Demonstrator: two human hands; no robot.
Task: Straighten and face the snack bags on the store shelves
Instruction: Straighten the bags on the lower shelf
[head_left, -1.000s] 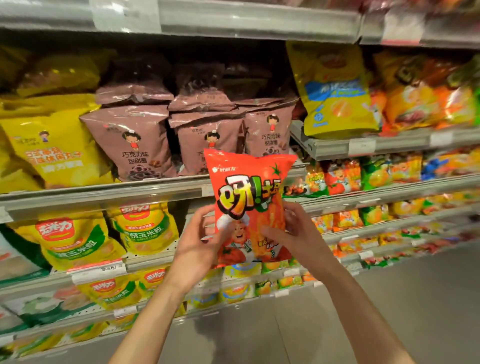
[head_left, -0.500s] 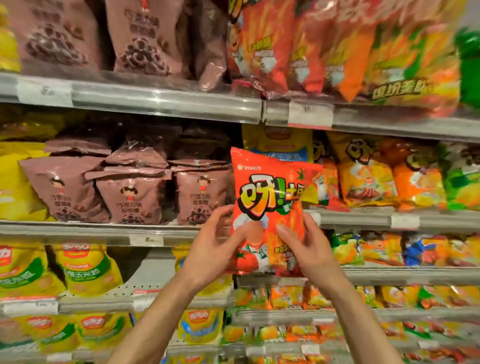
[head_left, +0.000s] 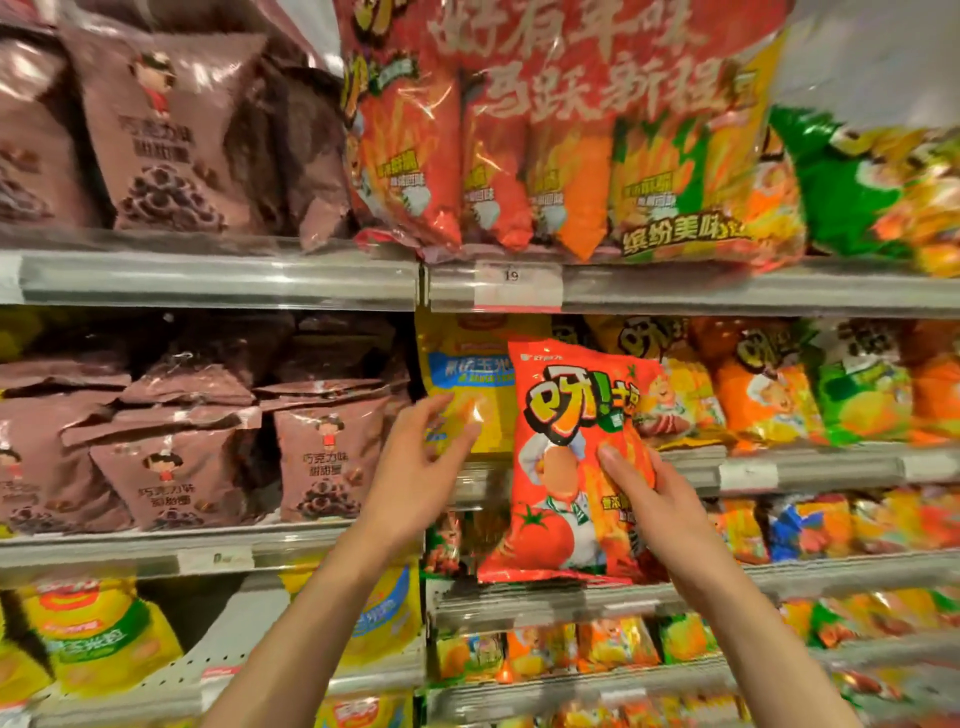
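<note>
The right hand (head_left: 657, 512) is gripping the red snack bag (head_left: 569, 462) at its lower right side, thumb lying across the front and the other fingers hidden behind the bag. The bag is standing upright in the air in front of the middle shelf edge (head_left: 810, 470), its face showing a big yellow logo, a cartoon chef and a tomato. Left of the red bag, the left hand (head_left: 421, 467) is holding nothing, its fingers spread wide and reaching toward the yellow bag (head_left: 467, 384) standing on the shelf just behind.

Right of the red bag, that shelf is holding orange and green bags (head_left: 810, 384) of the same cartoon design, blurred by motion. Left of it, brown bags (head_left: 327, 462) are sitting in slumped rows. Above it, the upper shelf (head_left: 218, 280) is carrying a large red multipack (head_left: 571, 130), its top cut off by the frame edge. The price tag (head_left: 517, 286) under the multipack is too blurred to read fully.
</note>
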